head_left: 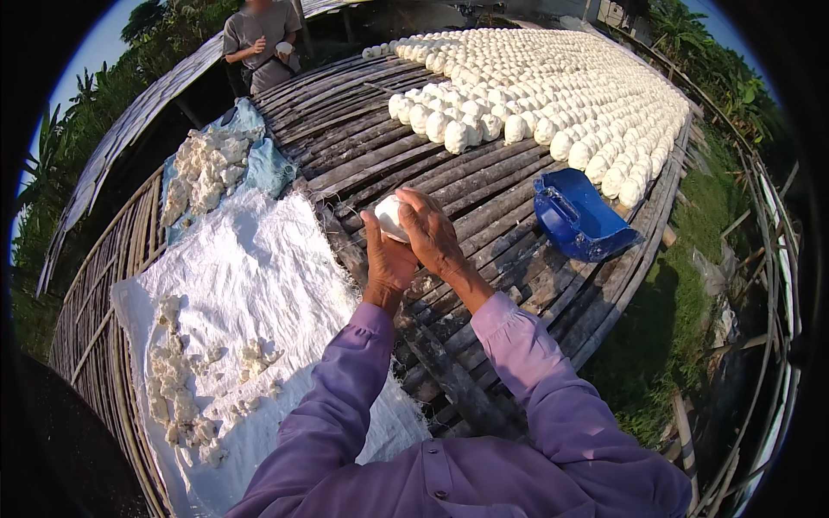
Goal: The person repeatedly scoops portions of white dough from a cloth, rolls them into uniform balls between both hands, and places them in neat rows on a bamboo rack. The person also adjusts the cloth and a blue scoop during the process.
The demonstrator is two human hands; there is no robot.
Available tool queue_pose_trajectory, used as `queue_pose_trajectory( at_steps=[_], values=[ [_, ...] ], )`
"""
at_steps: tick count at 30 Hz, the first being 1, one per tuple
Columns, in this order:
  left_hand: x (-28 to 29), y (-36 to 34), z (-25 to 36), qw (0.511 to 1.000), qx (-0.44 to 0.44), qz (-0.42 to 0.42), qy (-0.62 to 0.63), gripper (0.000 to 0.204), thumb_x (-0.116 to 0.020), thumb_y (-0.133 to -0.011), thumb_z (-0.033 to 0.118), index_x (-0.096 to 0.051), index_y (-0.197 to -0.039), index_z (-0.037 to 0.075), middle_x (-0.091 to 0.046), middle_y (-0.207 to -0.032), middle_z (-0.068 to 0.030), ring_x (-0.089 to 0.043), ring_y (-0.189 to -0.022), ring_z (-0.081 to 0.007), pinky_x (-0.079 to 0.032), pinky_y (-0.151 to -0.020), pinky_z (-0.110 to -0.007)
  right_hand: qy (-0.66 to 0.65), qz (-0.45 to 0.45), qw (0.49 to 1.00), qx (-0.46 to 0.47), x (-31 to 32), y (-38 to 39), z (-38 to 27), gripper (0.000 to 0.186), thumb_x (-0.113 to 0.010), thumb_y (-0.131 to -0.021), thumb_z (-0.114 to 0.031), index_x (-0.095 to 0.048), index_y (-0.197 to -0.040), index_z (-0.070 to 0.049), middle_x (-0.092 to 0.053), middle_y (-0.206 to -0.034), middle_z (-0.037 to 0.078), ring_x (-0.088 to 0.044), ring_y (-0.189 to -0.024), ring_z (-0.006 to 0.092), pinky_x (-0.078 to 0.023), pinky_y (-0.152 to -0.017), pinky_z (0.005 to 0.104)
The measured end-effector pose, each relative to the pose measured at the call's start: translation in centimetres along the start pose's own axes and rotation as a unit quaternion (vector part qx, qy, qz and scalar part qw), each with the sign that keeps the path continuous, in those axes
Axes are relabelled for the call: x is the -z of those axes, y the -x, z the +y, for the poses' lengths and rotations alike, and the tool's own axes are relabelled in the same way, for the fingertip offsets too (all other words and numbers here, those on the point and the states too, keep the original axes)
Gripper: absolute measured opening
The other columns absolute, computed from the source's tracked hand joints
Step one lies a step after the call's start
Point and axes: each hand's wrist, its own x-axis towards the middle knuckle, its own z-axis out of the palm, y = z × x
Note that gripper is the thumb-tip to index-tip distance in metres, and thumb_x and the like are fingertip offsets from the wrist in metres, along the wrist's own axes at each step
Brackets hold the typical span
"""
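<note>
Between my two hands sits a white dough-like ball (391, 217), above the bamboo platform. My left hand (390, 266) cups it from below and the left, with the thumb up along its side. From the right and above, my right hand (432, 236) wraps over the ball, fingers bent onto it. Both palms hide part of the ball. Rows of similar white balls (553, 82) cover the far right of the platform. Crumbly off-white lumps (173, 380) lie on the white woven sheet (250, 268) to my left.
A blue cut-open plastic container (577, 216) rests at the right, beside the balls. A bigger heap of off-white pieces (207, 164) lies on a light-blue cloth (269, 164) at the far left. Beyond the platform (345, 142), another person (262, 43) stands holding a white ball. Grass borders the right edge.
</note>
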Motion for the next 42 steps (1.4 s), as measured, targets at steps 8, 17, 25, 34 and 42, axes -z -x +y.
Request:
queue_pose_trajectory(
  at_steps=[8, 17, 25, 34, 42],
  values=[
    [1.1, -6.7, -1.0, 0.999, 0.048, 0.015, -0.012, 0.086, -0.053, -0.087, 0.081, -0.055, -0.134, 0.009, -0.062, -0.132, -0.0105, -0.061, -0.121, -0.0290, -0.047, -0.104, -0.050, 0.091, -0.008, 0.995, 0.046, -1.0, -3.1, 5.1, 0.042, -0.053, -0.105, -0.039, -0.068, -0.118, -0.001, -0.073, -0.107, 0.018, -0.073, -0.093, 0.0271, -0.056, -0.079, 0.0386],
    [4.2, -11.3, -3.5, 0.984, 0.147, -0.010, -0.105, 0.099, -0.042, -0.090, 0.083, -0.045, -0.148, 0.004, -0.055, -0.143, -0.0153, -0.055, -0.129, -0.0295, -0.040, -0.112, -0.047, -0.123, -0.077, 0.982, -0.119, -1.8, -0.6, 16.0, 0.087, -0.074, -0.091, -0.048, -0.031, -0.156, -0.010, -0.040, -0.153, 0.019, -0.048, -0.135, 0.0360, -0.045, -0.107, 0.0426],
    [6.4, -7.1, -0.8, 0.824, 0.116, -0.063, -0.551, 0.086, -0.053, -0.096, 0.067, -0.035, -0.158, 0.009, -0.018, -0.168, -0.0175, -0.014, -0.155, -0.0365, -0.014, -0.124, -0.051, -0.521, 0.078, 0.776, -0.347, 3.1, -5.2, 28.5, 0.082, -0.084, -0.083, -0.031, -0.035, -0.147, -0.018, -0.052, -0.135, 0.015, -0.059, -0.119, 0.0393, -0.058, -0.085, 0.0641],
    [12.2, -1.6, 1.0, 0.395, 0.029, -0.225, -0.890, 0.080, -0.064, -0.092, 0.058, -0.042, -0.155, 0.013, -0.021, -0.166, -0.0225, -0.013, -0.154, -0.0449, -0.006, -0.124, -0.061, -0.195, 0.307, 0.869, -0.334, 7.5, -14.8, 45.2, 0.106, -0.092, -0.068, -0.035, -0.034, -0.153, -0.008, -0.053, -0.138, 0.022, -0.058, -0.122, 0.0362, -0.056, -0.090, 0.0521],
    [12.1, -2.2, 0.9, 0.411, 0.066, -0.221, -0.882, 0.078, -0.061, -0.092, 0.061, -0.047, -0.151, 0.012, -0.024, -0.165, -0.0231, -0.013, -0.154, -0.0457, -0.007, -0.123, -0.062, -0.061, 0.187, 0.902, -0.384, 5.8, -17.4, 56.1, 0.094, -0.067, -0.089, -0.034, -0.014, -0.163, -0.007, -0.025, -0.163, 0.028, -0.031, -0.149, 0.0402, -0.034, -0.117, 0.0432]
  ],
)
